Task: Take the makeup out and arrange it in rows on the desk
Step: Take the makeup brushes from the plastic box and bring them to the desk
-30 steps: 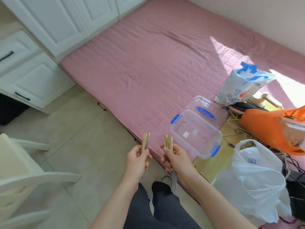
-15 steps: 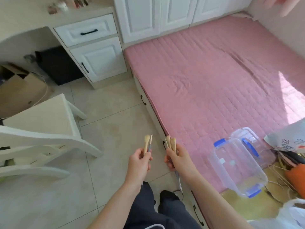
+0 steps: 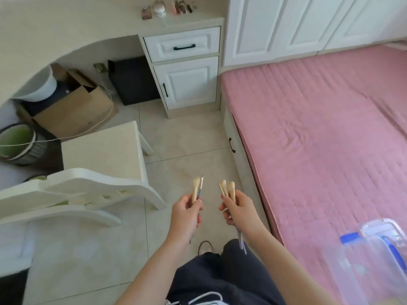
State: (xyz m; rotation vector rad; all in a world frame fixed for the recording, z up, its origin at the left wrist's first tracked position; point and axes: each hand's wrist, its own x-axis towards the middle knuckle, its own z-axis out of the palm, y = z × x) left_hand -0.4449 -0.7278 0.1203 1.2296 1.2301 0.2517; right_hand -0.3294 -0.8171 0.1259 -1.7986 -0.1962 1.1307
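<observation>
Cream-bristled makeup brushes stand upright in both hands, low in the middle of the frame.
The left hand (image 3: pixel 186 213) curls round two brushes (image 3: pixel 196 188). The right hand (image 3: pixel 239 209) grips three brushes (image 3: pixel 228 188), and grey handles hang out below its palm. The desk (image 3: pixel 88 20) fills the upper left, well apart, with small makeup items (image 3: pixel 167 8) along its top. A clear plastic box (image 3: pixel 372 263) sits at lower right by the pink mattress (image 3: pixel 319 128).

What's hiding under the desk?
Under the desk sit an open cardboard box, a white round container and a black box. The desk top hides whatever lies further back and left.
</observation>
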